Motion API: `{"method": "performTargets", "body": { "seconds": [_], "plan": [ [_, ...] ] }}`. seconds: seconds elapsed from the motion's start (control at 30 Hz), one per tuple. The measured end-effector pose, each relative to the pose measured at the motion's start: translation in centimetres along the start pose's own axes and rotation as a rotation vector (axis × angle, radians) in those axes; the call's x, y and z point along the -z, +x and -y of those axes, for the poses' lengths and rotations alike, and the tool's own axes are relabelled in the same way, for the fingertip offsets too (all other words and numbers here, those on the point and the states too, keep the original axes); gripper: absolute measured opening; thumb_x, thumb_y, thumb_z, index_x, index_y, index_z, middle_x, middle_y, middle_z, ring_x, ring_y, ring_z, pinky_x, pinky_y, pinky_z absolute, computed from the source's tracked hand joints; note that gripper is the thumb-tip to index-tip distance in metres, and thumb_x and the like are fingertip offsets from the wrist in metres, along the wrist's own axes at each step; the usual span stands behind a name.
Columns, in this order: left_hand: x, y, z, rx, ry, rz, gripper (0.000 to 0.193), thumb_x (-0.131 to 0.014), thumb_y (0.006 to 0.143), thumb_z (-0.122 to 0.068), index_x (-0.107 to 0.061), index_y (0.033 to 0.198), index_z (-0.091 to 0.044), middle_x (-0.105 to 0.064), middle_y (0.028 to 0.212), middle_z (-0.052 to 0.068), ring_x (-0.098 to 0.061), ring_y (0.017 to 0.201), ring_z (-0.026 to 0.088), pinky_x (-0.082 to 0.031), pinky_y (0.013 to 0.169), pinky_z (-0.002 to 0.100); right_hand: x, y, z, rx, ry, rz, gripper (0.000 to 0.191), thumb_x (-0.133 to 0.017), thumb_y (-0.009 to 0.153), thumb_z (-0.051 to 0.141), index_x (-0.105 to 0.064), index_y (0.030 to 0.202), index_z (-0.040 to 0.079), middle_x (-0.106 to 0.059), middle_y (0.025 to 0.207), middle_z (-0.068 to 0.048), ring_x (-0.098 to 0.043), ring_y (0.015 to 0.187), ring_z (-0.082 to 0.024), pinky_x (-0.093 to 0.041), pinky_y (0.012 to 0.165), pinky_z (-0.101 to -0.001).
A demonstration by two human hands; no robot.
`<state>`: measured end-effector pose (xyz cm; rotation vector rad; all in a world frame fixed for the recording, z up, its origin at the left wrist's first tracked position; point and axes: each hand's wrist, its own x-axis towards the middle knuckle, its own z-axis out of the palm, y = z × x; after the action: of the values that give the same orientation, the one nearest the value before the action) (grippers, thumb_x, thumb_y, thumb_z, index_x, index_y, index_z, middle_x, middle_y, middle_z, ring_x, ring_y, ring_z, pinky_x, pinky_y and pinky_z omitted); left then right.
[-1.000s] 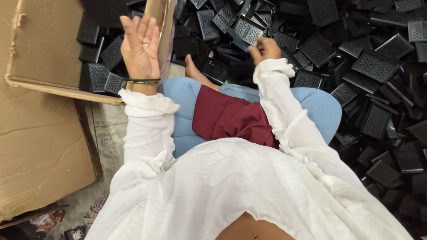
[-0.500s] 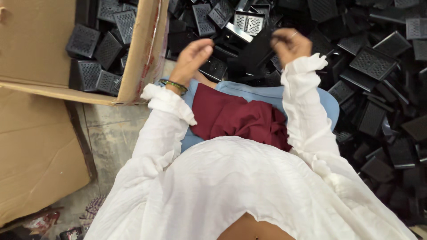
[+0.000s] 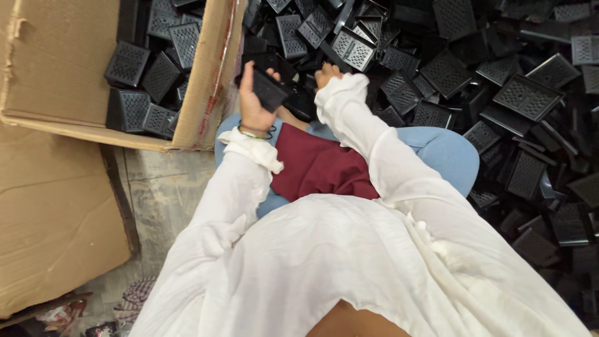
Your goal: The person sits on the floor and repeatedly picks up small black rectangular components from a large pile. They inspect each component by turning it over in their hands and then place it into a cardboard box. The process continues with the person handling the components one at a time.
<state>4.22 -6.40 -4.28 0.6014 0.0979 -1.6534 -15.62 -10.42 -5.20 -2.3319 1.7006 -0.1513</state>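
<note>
left hand [image 3: 253, 103] raised, clasping black grille piece [image 3: 269, 92] | right hand [image 3: 327, 73] reaching into pile [image 3: 499, 81], grip unclear

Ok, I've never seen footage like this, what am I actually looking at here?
There is no machine: this is one camera worn on a person's head, looking down past their white shirt at their own bare hands. The person sits on the floor with a red cloth on the lap. The left hand holds a small black part. The right hand is mostly hidden by its sleeve and reaches into a big pile of black grille-faced parts ahead and to the right. To the left, an open cardboard box already contains several of the same parts.
</note>
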Motion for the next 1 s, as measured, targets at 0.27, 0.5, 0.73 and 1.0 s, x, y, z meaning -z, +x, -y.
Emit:
{"method": "performTargets", "body": {
  "seconds": [0.27,0.5,0.73,1.0],
  "plan": [
    [0.5,1.4,1.8,-0.120,0.156,0.007,0.021,-0.077,0.089,-0.022,-0.064,0.105,-0.017,-0.072,0.099,0.010,-0.073,0.091,0.026,-0.061,0.083,0.038,-0.3,-2.8,-2.9,0.065,0.142,-0.249,0.016,-0.082,0.072,0.014,-0.070,0.081,0.010,-0.065,0.102,-0.012,-0.059,0.102,-0.035,-0.050,0.084,-0.0503],
    [-0.9,-0.1,2.9,0.151,0.352,0.301,0.023,-0.068,0.097,-0.028,-0.065,0.105,-0.007,-0.071,0.096,0.013,-0.072,0.084,0.025,-0.060,0.076,0.036,2.7,-5.2,-5.8,-0.243,1.408,-0.459,0.021,-0.073,0.091,0.005,-0.061,0.108,0.004,-0.074,0.091,-0.009,-0.070,0.081,-0.014,-0.058,0.078,-0.0286],
    [-1.3,-0.3,6.7,-0.254,0.903,0.275,0.022,-0.074,0.103,-0.020,-0.068,0.097,0.000,-0.062,0.090,-0.001,-0.053,0.081,0.006,-0.043,0.069,0.024,3.9,-8.0,-1.3,0.055,0.898,-0.335,0.048,-0.082,0.090,0.018,-0.064,0.130,-0.003,-0.070,0.119,-0.017,-0.069,0.103,-0.021,-0.056,0.091,-0.0309],
    [-2.8,-2.5,4.7,-0.076,0.458,0.097,0.072,-0.033,0.099,-0.061,-0.074,0.113,-0.004,-0.075,0.105,0.006,-0.071,0.092,0.015,-0.057,0.087,0.027,5.4,-9.9,2.4,-0.057,1.003,-0.287,0.062,-0.087,0.082,0.017,-0.062,0.136,-0.001,-0.071,0.122,-0.015,-0.072,0.108,-0.020,-0.057,0.096,-0.0313]
  ]
}}
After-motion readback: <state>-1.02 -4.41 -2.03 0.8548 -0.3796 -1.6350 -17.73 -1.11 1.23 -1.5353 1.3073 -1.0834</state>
